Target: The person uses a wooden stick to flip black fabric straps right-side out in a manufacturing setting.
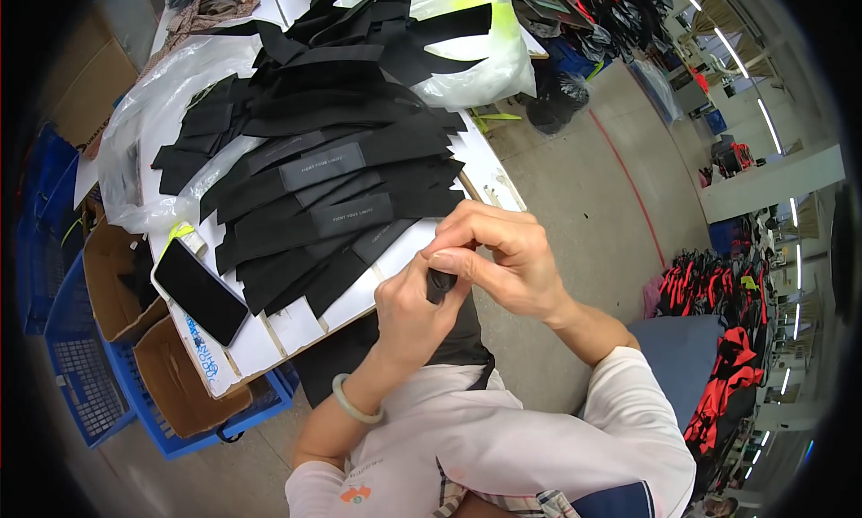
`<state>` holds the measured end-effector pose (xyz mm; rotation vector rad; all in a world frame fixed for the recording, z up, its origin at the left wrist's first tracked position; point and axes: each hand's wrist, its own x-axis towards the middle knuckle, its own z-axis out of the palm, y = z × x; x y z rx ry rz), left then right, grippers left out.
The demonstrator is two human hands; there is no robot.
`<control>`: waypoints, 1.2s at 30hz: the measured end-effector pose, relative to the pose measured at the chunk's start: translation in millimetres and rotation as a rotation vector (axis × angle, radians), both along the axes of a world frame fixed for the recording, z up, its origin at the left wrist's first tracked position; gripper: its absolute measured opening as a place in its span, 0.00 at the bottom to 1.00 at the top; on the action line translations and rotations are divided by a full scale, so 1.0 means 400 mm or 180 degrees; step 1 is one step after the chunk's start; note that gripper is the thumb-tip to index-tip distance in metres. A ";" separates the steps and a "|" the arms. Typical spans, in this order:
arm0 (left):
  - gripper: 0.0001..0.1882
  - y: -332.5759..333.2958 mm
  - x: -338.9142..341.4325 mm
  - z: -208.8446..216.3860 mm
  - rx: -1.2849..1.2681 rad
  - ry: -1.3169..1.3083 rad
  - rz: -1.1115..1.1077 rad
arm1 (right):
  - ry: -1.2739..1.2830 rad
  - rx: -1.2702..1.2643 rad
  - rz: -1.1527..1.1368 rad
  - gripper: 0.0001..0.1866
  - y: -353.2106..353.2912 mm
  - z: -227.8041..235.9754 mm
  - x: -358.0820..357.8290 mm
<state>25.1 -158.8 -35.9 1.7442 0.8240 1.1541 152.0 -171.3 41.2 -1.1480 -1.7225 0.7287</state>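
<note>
In front of my body, at the table's near right corner, my two hands meet with their fingertips together. My left hand is closed round a small dark piece that shows between its thumb and fingers; its kind is hard to make out. My right hand pinches thumb against forefinger right above it, and whatever sits in that pinch is hidden. Just beyond the hands lies a wide pile of black fabric strips, several with a shiny grey printed patch. Neither hand touches the pile.
A black-screened phone rests on the white table at the left. Clear plastic bags flank the pile. Blue crates and cardboard boxes stand below on the left. Red and black goods are heaped at right.
</note>
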 end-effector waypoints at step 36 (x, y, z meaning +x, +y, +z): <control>0.19 -0.014 -0.063 0.005 -0.0672 -0.0431 -0.1088 | 0.0020 0.0004 0.0655 0.11 -0.049 -0.008 0.036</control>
